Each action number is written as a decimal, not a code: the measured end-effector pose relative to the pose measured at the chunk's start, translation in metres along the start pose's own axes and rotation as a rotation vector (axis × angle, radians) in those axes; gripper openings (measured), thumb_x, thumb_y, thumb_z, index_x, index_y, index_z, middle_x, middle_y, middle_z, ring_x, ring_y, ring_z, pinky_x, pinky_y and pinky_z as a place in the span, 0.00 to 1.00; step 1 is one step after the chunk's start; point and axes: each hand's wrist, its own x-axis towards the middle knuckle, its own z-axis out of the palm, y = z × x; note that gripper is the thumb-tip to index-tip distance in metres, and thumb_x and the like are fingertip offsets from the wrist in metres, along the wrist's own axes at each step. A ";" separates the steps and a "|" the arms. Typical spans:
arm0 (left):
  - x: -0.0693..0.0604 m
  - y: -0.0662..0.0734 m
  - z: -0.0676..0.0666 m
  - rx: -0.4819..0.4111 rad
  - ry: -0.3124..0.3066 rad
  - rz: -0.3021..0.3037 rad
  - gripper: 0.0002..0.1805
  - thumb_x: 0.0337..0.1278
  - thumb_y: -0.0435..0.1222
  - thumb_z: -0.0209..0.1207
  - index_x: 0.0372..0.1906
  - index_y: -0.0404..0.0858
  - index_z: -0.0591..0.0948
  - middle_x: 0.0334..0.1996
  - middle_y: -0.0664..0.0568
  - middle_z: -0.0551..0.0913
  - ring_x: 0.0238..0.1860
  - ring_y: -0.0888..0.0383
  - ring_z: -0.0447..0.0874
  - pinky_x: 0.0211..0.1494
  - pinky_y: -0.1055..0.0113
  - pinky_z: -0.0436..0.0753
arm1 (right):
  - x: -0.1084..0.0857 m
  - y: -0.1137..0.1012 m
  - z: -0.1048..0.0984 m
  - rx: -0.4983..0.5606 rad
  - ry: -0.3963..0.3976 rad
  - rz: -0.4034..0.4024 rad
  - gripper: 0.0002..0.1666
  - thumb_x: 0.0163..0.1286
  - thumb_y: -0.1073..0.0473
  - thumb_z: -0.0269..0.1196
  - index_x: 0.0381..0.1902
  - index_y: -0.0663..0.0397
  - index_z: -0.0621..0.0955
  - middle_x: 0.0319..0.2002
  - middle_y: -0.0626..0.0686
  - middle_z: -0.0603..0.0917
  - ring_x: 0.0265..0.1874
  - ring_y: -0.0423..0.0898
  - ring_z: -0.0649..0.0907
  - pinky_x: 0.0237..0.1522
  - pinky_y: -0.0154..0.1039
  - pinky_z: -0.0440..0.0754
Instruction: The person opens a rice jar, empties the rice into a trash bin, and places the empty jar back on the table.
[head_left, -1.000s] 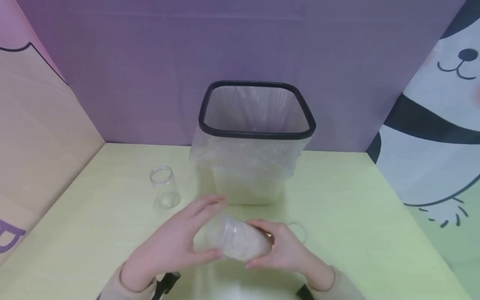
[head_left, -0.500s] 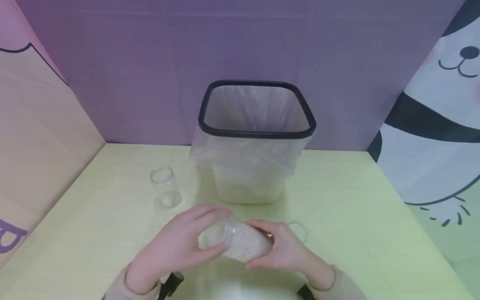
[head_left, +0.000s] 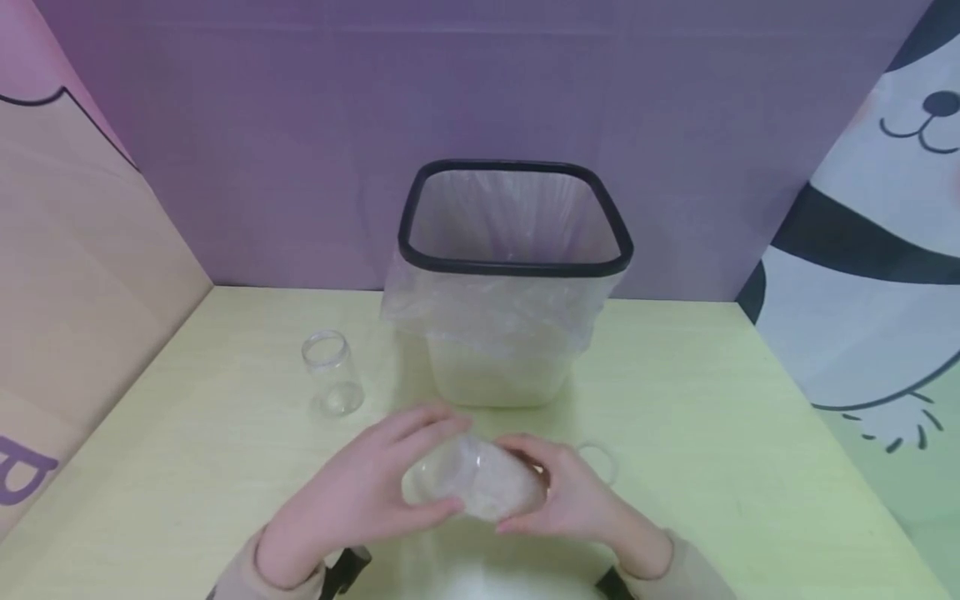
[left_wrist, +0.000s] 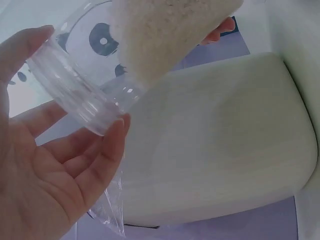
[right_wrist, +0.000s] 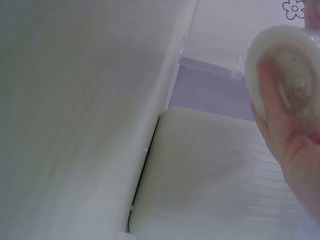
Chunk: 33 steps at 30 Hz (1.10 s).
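Observation:
A clear jar of whitish, rice-like grains lies tilted between both hands, above the near part of the table. In the left wrist view its clear ribbed end is free of grains; I cannot tell whether that is a lid or the neck. My left hand grips this end, thumb on one side and fingers on the other. My right hand holds the base, with a finger across the bottom in the right wrist view. Another clear jar, uncapped, stands upright at the left.
Behind the hands stands a pale bin with a black rim and a clear plastic liner. A thin, clear round piece lies on the table beyond the right wrist. Printed cloths rise at the back and sides.
My left hand has moved slightly right, its fingers and thumb further along the grain-filled jar. My right hand has stayed nearly in place.

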 end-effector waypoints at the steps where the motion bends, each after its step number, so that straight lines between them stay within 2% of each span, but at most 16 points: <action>1: 0.000 0.000 0.001 0.006 0.011 0.013 0.35 0.43 0.47 0.70 0.59 0.39 0.74 0.53 0.51 0.78 0.52 0.55 0.78 0.55 0.61 0.80 | 0.000 0.000 0.000 -0.003 -0.012 -0.013 0.41 0.43 0.57 0.77 0.56 0.59 0.74 0.50 0.54 0.82 0.47 0.42 0.80 0.50 0.39 0.81; 5: 0.000 0.002 0.003 0.029 0.039 0.042 0.34 0.42 0.48 0.70 0.57 0.38 0.76 0.50 0.51 0.80 0.50 0.55 0.79 0.54 0.61 0.81 | 0.000 0.000 0.002 -0.030 -0.054 -0.057 0.42 0.44 0.61 0.75 0.58 0.59 0.72 0.51 0.54 0.80 0.48 0.42 0.79 0.50 0.39 0.80; 9: 0.001 0.004 0.006 0.034 0.045 0.022 0.33 0.40 0.48 0.71 0.54 0.39 0.77 0.48 0.52 0.80 0.48 0.56 0.80 0.53 0.61 0.81 | -0.001 -0.001 0.003 -0.059 -0.058 -0.059 0.42 0.43 0.61 0.74 0.59 0.58 0.72 0.50 0.52 0.81 0.46 0.41 0.79 0.49 0.38 0.80; 11: 0.001 0.005 0.007 0.004 0.051 -0.036 0.31 0.40 0.46 0.71 0.52 0.38 0.77 0.45 0.52 0.81 0.43 0.58 0.81 0.47 0.66 0.82 | -0.001 -0.002 0.004 -0.054 -0.054 -0.045 0.42 0.42 0.62 0.75 0.58 0.57 0.72 0.50 0.52 0.81 0.46 0.41 0.80 0.49 0.39 0.81; 15: 0.001 0.004 0.005 -0.084 0.071 -0.194 0.26 0.40 0.40 0.70 0.48 0.35 0.76 0.37 0.53 0.81 0.32 0.63 0.78 0.34 0.77 0.80 | -0.001 -0.005 0.004 -0.079 -0.023 0.018 0.46 0.40 0.61 0.76 0.60 0.57 0.72 0.52 0.51 0.80 0.49 0.44 0.79 0.53 0.43 0.79; 17: 0.001 0.004 0.003 -0.103 0.066 -0.251 0.25 0.43 0.38 0.69 0.48 0.34 0.75 0.35 0.54 0.81 0.31 0.64 0.78 0.31 0.78 0.80 | -0.001 -0.005 0.004 -0.103 -0.005 0.042 0.47 0.39 0.61 0.77 0.60 0.56 0.72 0.54 0.51 0.80 0.50 0.45 0.79 0.55 0.45 0.78; 21: 0.001 0.003 0.002 -0.115 0.042 -0.272 0.25 0.47 0.38 0.66 0.50 0.33 0.74 0.38 0.53 0.81 0.36 0.61 0.80 0.37 0.73 0.82 | -0.002 -0.003 0.005 -0.091 0.011 0.039 0.47 0.38 0.61 0.77 0.60 0.55 0.73 0.53 0.51 0.80 0.49 0.44 0.79 0.54 0.43 0.78; 24: 0.000 0.001 0.001 -0.133 0.058 -0.272 0.26 0.47 0.38 0.66 0.52 0.34 0.74 0.41 0.53 0.81 0.39 0.61 0.78 0.42 0.68 0.82 | -0.002 -0.001 0.004 -0.065 0.027 0.029 0.45 0.38 0.61 0.77 0.58 0.55 0.74 0.52 0.51 0.81 0.47 0.42 0.79 0.50 0.38 0.79; 27: -0.002 -0.006 -0.002 -0.222 0.090 -0.280 0.28 0.44 0.36 0.67 0.54 0.35 0.74 0.45 0.53 0.81 0.42 0.60 0.77 0.45 0.65 0.81 | -0.002 0.000 0.002 -0.018 0.043 0.034 0.45 0.38 0.61 0.78 0.58 0.58 0.73 0.52 0.54 0.80 0.48 0.44 0.79 0.50 0.37 0.79; 29: -0.002 -0.011 -0.005 -0.309 0.088 -0.307 0.29 0.43 0.35 0.68 0.55 0.35 0.72 0.47 0.51 0.81 0.45 0.59 0.78 0.50 0.63 0.81 | -0.002 0.001 0.000 0.019 0.050 0.050 0.46 0.39 0.61 0.78 0.58 0.61 0.72 0.53 0.57 0.79 0.50 0.47 0.79 0.54 0.38 0.78; 31: -0.001 -0.016 -0.008 -0.388 0.064 -0.353 0.31 0.43 0.34 0.69 0.56 0.33 0.71 0.50 0.48 0.81 0.49 0.55 0.79 0.55 0.60 0.80 | -0.001 0.001 -0.003 0.050 0.056 0.068 0.47 0.38 0.62 0.78 0.58 0.63 0.71 0.54 0.59 0.78 0.53 0.51 0.78 0.58 0.40 0.77; 33: -0.001 -0.021 -0.011 -0.421 0.018 -0.408 0.35 0.44 0.36 0.69 0.59 0.32 0.68 0.53 0.45 0.79 0.54 0.50 0.78 0.60 0.55 0.77 | -0.001 0.000 -0.006 0.071 0.069 0.093 0.48 0.37 0.63 0.78 0.59 0.63 0.71 0.56 0.59 0.77 0.55 0.54 0.77 0.61 0.41 0.75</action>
